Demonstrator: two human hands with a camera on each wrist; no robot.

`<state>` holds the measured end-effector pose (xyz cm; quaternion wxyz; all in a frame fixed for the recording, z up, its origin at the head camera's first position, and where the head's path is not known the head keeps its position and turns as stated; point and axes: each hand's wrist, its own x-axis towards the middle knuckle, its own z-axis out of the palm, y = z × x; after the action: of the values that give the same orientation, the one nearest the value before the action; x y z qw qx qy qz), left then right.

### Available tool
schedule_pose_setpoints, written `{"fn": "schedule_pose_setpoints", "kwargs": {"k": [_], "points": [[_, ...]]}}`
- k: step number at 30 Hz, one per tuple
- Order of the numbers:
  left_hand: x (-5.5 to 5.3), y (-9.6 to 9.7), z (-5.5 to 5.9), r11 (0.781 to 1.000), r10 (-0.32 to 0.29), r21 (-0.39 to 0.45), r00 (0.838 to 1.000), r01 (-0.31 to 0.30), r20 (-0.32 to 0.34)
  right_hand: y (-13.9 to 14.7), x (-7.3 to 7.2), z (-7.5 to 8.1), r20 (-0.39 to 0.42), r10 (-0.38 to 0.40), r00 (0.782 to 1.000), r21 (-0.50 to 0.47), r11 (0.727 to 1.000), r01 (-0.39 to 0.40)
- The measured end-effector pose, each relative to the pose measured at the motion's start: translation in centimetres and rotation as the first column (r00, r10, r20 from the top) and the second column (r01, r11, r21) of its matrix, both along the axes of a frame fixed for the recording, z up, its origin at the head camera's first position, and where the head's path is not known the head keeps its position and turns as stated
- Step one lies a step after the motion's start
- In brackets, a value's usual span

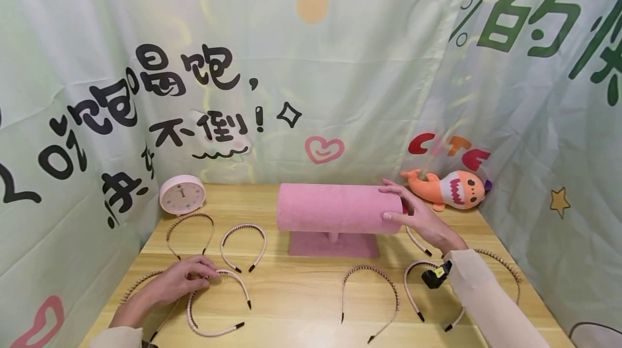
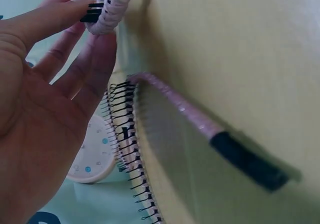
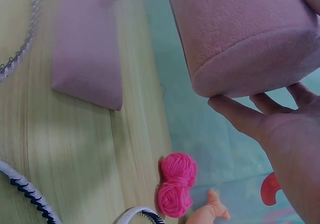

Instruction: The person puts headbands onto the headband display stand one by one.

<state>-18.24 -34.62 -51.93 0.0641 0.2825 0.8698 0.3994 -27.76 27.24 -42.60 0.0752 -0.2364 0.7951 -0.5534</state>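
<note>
My left hand (image 1: 182, 278) pinches a pale pink headband (image 1: 238, 281) at its curved part, above the left side of the table. The left wrist view shows the wrapped band (image 2: 119, 6) with black comb teeth between thumb and fingers. My right hand (image 1: 427, 218) grips the right end of a pink plush headband holder (image 1: 335, 207), a horizontal roll on a flat base (image 1: 332, 247). In the right wrist view the hand (image 3: 285, 124) spans the roll's end (image 3: 255, 59), and the roll carries no headband in sight.
Several headbands lie around, including one (image 1: 244, 225) near the left hand and one (image 1: 371, 268) at front right. A round pink clock (image 1: 182, 195) stands back left. An orange plush shark (image 1: 454, 190) and pink yarn (image 3: 177, 184) sit back right. Printed curtains surround the table.
</note>
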Motion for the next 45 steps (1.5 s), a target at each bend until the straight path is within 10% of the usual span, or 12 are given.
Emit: {"fn": "schedule_pose_setpoints", "kwargs": {"k": [27, 34, 45], "points": [[0.4, -1.4, 2.5, 0.994, 0.083, -0.074, 0.994, -0.078, 0.072, 0.0, 0.0, -0.2, -0.009, -0.01, 1.0, -0.003, 1.0, 0.01], [0.1, -1.6, 3.2, 0.997, 0.06, 0.034, 0.967, -0.07, 0.247, 0.0, 0.1, -0.1, -0.008, -0.01, 1.0, 0.002, 1.0, 0.01], [0.1, -1.9, 3.5, 0.996, 0.018, 0.08, 0.953, -0.044, 0.303, 0.1, 0.2, -0.1, -0.004, -0.006, 1.0, 0.0, 1.0, 0.006]]}}
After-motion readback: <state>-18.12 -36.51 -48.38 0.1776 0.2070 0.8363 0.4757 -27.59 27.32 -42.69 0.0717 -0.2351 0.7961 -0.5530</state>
